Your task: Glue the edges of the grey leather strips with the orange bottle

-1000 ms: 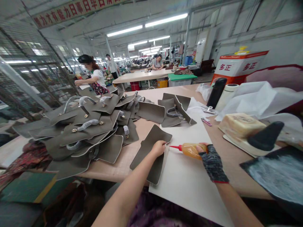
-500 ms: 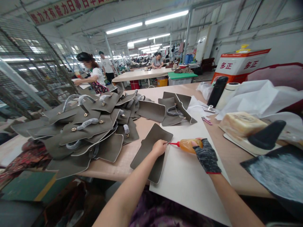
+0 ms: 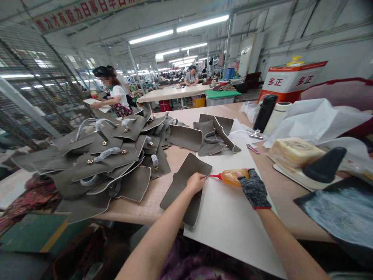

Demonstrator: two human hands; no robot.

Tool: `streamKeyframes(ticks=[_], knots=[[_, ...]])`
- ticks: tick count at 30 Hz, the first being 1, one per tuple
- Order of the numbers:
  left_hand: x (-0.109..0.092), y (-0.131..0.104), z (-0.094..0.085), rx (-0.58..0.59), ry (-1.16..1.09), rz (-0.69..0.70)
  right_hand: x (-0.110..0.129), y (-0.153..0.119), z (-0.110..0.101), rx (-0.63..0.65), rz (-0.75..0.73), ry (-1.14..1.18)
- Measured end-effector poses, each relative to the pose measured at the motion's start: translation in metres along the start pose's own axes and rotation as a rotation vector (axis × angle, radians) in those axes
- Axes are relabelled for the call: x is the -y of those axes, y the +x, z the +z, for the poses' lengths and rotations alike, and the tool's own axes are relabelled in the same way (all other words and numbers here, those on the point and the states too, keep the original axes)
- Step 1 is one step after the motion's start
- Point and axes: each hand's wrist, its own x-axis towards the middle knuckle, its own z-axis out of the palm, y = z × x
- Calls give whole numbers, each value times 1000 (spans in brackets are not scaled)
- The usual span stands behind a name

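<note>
Right hand (image 3: pixel 254 189) holds glue bottle (image 3: pixel 230 177); nozzle seemingly touching panel (image 3: pixel 185 184).

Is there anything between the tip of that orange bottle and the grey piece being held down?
Nothing visible. The bottle's red tip reaches the grey piece's edge, beside the left hand pressing it.
</note>
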Motion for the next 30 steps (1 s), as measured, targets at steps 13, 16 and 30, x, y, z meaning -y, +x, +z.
streamKeyframes(ticks=[13, 16, 30], knots=[[-2, -5, -3, 0, 8, -18, 11, -19, -11, 144, 65, 120], [-2, -5, -3, -1, 5, -19, 11, -26, -14, 167, 63, 122], [-4, -9, -5, -16, 44, 15, 16, -64, -24, 207, 35, 200]])
